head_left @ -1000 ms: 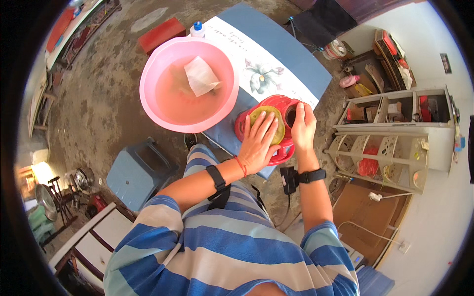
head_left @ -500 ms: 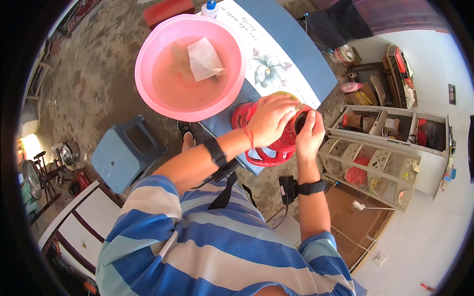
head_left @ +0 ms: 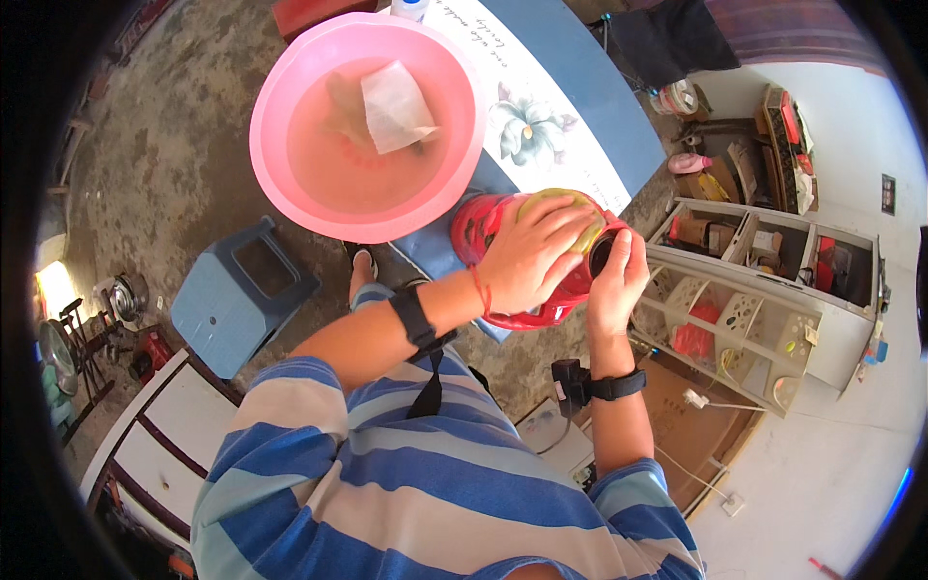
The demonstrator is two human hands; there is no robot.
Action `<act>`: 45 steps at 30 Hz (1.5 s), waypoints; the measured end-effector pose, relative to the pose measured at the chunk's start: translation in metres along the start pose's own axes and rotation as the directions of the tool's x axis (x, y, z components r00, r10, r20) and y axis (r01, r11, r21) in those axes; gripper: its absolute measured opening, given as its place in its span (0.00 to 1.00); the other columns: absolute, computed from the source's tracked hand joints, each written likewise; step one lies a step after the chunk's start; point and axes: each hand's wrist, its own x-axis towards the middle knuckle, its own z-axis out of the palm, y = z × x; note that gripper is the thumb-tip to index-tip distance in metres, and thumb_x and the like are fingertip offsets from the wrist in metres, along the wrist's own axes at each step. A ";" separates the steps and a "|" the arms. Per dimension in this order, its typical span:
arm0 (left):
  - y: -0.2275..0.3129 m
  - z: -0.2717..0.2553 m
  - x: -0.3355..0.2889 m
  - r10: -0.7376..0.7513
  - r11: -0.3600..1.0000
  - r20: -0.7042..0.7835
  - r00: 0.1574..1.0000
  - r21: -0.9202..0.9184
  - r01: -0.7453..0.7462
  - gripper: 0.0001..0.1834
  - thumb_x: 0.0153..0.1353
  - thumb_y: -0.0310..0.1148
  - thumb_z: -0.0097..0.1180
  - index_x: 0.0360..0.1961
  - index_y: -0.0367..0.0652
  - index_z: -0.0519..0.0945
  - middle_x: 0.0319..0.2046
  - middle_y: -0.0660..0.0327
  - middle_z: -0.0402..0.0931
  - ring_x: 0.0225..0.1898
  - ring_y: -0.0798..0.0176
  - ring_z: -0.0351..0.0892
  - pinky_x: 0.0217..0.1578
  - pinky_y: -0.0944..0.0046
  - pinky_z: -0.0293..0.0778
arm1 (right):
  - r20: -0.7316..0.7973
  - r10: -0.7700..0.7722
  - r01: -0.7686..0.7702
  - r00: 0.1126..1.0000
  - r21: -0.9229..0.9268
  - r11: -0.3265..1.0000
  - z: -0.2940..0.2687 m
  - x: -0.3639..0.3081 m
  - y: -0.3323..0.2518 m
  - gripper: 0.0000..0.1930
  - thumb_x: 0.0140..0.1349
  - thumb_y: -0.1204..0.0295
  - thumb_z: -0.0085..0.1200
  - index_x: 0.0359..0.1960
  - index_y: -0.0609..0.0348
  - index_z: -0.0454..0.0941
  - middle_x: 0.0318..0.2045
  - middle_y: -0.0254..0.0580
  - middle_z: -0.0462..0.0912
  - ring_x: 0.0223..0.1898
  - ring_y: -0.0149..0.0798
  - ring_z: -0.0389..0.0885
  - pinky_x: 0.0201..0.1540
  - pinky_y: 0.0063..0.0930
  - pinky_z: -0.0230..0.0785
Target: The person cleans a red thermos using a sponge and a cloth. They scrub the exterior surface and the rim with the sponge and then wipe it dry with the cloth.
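A red thermos flask (head_left: pixel 473 230) with a looped handle lies tilted at the near end of the table, its dark round mouth turned to the right. My left hand (head_left: pixel 525 253) lies over its upper side, pressing a yellow-green cloth or sponge (head_left: pixel 591 235) against it with the fingers bent over the pad. At the mouth end, my right hand (head_left: pixel 616 288) grips the rim, thumb at the opening. The flask's underside and part of the handle are hidden by my hands and arm.
A pink basin (head_left: pixel 267 159) of cloudy water, with a pale cloth (head_left: pixel 395 108) in it, stands on the blue table (head_left: pixel 619 130) left of the flask. A blue plastic stool (head_left: pixel 215 307) is on the floor at left. White shelving (head_left: pixel 831 333) lines the right wall.
My left hand has shifted on the flask, and more of the yellow-green pad shows past its fingers. The flask's mouth and my right hand sit slightly farther right and lower.
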 end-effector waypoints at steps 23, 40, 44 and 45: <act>-0.016 -0.010 0.016 0.086 0.992 0.181 0.980 -0.103 -0.068 0.21 0.64 0.30 0.48 0.59 0.39 0.72 0.61 0.57 0.69 0.65 0.52 0.63 0.64 0.47 0.53 | 0.048 0.056 -0.058 0.997 0.057 0.997 -0.001 -0.007 -0.004 0.20 0.75 0.69 0.37 0.60 0.72 0.69 0.56 0.55 0.76 0.59 0.43 0.74 0.63 0.34 0.63; -0.019 -0.047 -0.009 0.051 0.995 0.283 0.958 -0.096 -0.025 0.18 0.66 0.27 0.47 0.56 0.39 0.76 0.57 0.58 0.73 0.62 0.55 0.67 0.61 0.53 0.58 | 0.045 0.104 -0.106 0.994 0.051 0.993 0.001 -0.010 -0.012 0.23 0.74 0.70 0.39 0.65 0.72 0.62 0.63 0.58 0.70 0.64 0.43 0.68 0.65 0.33 0.59; -0.018 -0.036 0.007 0.025 0.992 0.248 0.968 -0.123 0.006 0.18 0.65 0.26 0.47 0.55 0.40 0.76 0.58 0.58 0.73 0.62 0.55 0.66 0.61 0.53 0.57 | 0.049 0.113 -0.117 0.992 0.098 0.988 0.002 -0.012 -0.012 0.23 0.74 0.70 0.38 0.66 0.72 0.61 0.63 0.58 0.69 0.64 0.44 0.68 0.66 0.34 0.58; -0.021 -0.031 0.018 0.053 0.990 0.269 0.962 -0.139 -0.016 0.17 0.65 0.26 0.48 0.54 0.40 0.77 0.57 0.58 0.73 0.62 0.55 0.66 0.61 0.53 0.57 | 0.052 0.106 -0.111 0.993 0.093 0.989 0.003 -0.012 -0.010 0.23 0.74 0.70 0.38 0.66 0.72 0.61 0.63 0.59 0.69 0.64 0.44 0.68 0.66 0.34 0.58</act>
